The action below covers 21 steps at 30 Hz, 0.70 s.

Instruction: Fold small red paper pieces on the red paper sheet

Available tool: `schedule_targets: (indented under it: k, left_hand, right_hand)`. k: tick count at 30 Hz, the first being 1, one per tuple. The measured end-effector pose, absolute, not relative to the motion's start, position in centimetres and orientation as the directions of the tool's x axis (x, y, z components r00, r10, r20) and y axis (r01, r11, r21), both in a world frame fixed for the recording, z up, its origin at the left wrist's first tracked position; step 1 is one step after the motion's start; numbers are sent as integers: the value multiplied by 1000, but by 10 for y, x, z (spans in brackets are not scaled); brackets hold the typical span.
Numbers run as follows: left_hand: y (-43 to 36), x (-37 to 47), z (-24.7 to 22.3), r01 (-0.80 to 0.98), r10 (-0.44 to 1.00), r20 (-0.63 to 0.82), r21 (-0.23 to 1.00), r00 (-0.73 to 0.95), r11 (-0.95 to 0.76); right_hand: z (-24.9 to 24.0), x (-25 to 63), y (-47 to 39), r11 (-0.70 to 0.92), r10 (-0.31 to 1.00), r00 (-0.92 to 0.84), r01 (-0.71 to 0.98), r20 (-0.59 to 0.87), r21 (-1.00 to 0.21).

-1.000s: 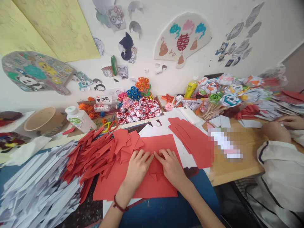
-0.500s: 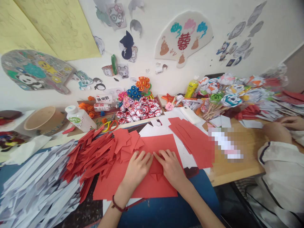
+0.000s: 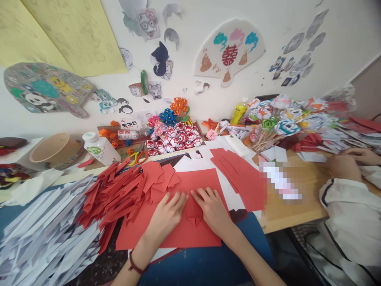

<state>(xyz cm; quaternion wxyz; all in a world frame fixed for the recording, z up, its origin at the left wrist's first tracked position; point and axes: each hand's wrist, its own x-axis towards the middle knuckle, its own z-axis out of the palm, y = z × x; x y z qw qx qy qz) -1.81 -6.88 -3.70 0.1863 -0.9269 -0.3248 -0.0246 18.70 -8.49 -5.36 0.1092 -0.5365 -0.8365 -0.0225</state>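
A small folded piece of red paper (image 3: 195, 213) lies on larger red sheets (image 3: 205, 236) right in front of me. Its lower edge comes to a narrow folded tab. My left hand (image 3: 169, 212), with a dark bracelet on the wrist, has its bent fingers pressed at the piece's upper left edge. On the other side, my right hand (image 3: 212, 208) presses its bent fingertips onto the upper right edge. Both hands cover the sides of the piece. Left of my hands is a heap of folded red paper pieces (image 3: 119, 194), beside a big pile of folded white paper strips (image 3: 47, 234).
Red paper sheets (image 3: 238, 178) lie to the right on white paper. Red-and-white paper flowers (image 3: 178, 139), scissors (image 3: 138, 156) and a white bottle (image 3: 101, 149) stand behind. At far right a person's sleeved arm (image 3: 354, 206) rests by a wooden table (image 3: 279, 216) with a paper bouquet (image 3: 276, 119).
My left hand has shifted slightly left, widening the gap between the two hands' fingertips. The folded piece stays in about the same place.
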Motion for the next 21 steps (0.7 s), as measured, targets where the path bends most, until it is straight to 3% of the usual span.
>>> schedule_targets:
  k: [6, 12, 16, 19, 21]
  left_hand:
    - [-78, -10, -37, 768, 718, 271, -233, 641, -597]
    - [-84, 3, -43, 810, 766, 266, -140, 585, -570]
    - [-81, 5, -36, 846, 825, 286, 79, 487, -527]
    - [-78, 15, -32, 873, 911, 300, 312, 283, -374]
    - [-76, 23, -34, 882, 942, 288, 381, 173, -278]
  right_hand:
    - [-51, 186, -86, 388, 913, -365, 916, 183, -104]
    - [-41, 186, -92, 311, 943, -283, 937, 177, -160]
    - [-42, 192, -103, 290, 947, -259, 944, 188, -160]
    - [-48, 193, -111, 282, 947, -243, 943, 211, -178]
    - [-52, 191, -113, 267, 948, -215, 939, 235, -218]
